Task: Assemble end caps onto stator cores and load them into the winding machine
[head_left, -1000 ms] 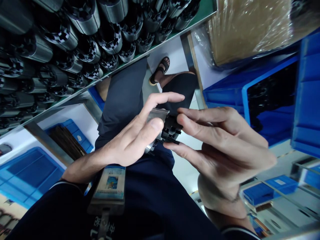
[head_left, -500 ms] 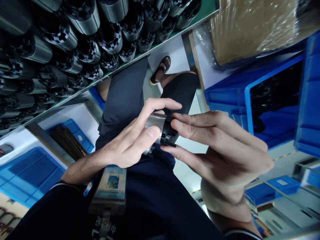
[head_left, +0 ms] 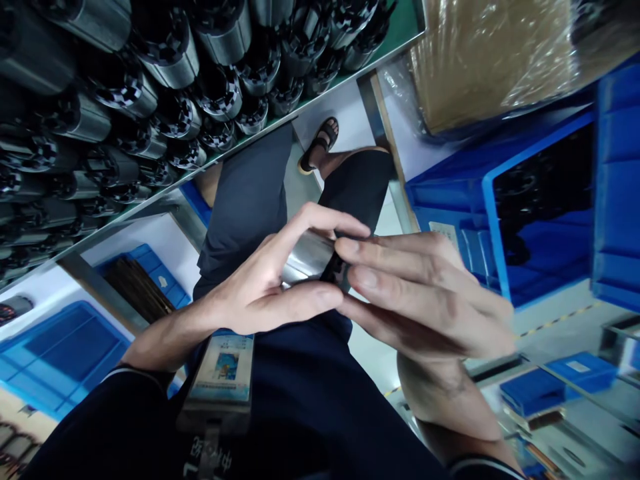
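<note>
Between my hands, above my lap, is a motor stator (head_left: 306,259), a silvery metal cylinder with a black slotted plastic end. My left hand (head_left: 273,280) wraps round its metal body, thumb on the near side and index finger over the far side. With bunched fingertips my right hand (head_left: 425,287) grips the black end (head_left: 336,270) from the right. Fingers cover much of that end, so its slots show only in part.
Rows of similar stators (head_left: 217,90) stand on a green-topped bench (head_left: 407,23) at upper left. On the right is a blue crate (head_left: 493,220) holding dark parts, below a plastic-wrapped carton (head_left: 485,60). More blue bins (head_left: 65,353) sit at lower left.
My left thumb has slid right along the stator towards its black end. My right hand has shifted left, its fingers closing further over that end. The view has moved slightly.
</note>
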Demonstrator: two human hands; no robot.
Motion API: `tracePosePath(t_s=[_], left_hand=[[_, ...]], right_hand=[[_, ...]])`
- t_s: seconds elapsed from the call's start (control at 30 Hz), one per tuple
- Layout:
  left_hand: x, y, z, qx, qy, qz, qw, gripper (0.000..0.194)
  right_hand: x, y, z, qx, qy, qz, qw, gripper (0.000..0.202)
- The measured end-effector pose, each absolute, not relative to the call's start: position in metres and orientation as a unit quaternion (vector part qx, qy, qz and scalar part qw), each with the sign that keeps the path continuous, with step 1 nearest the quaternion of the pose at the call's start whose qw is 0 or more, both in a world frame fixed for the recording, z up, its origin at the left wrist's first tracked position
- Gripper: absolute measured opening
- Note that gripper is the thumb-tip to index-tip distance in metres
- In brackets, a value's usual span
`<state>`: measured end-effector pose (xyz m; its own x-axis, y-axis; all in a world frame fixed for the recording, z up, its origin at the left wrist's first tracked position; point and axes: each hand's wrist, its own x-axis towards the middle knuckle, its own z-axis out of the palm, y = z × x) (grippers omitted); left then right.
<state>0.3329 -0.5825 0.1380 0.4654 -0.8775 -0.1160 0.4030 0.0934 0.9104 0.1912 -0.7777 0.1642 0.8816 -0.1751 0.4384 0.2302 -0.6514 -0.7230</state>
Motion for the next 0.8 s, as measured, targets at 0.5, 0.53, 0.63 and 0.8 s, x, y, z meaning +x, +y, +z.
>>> tracePosePath(t_s=[0.5, 0.53, 0.63, 0.8], left_hand=[[0.306, -0.624, 0.158, 0.412, 0.123, -0.398, 0.810, 0.035], [0.306, -0.625, 0.161, 0.412, 0.137, -0.405, 0.805, 0.037], [0.308, -0.620, 0.160, 0.405, 0.136, -0.430, 0.795, 0.039], [0.328, -0.600, 0.147, 0.426, 0.033, -0.425, 0.798, 0.032]], right_hand=[[0.191, -0.733, 0.131, -0.837, 0.089, -0.364, 0.399, 0.075], [0.192, -0.730, 0.127, -0.828, 0.100, -0.376, 0.403, 0.075], [0.193, -0.730, 0.126, -0.806, 0.115, -0.391, 0.429, 0.068], [0.180, -0.752, 0.147, -0.792, 0.105, -0.286, 0.529, 0.057]])
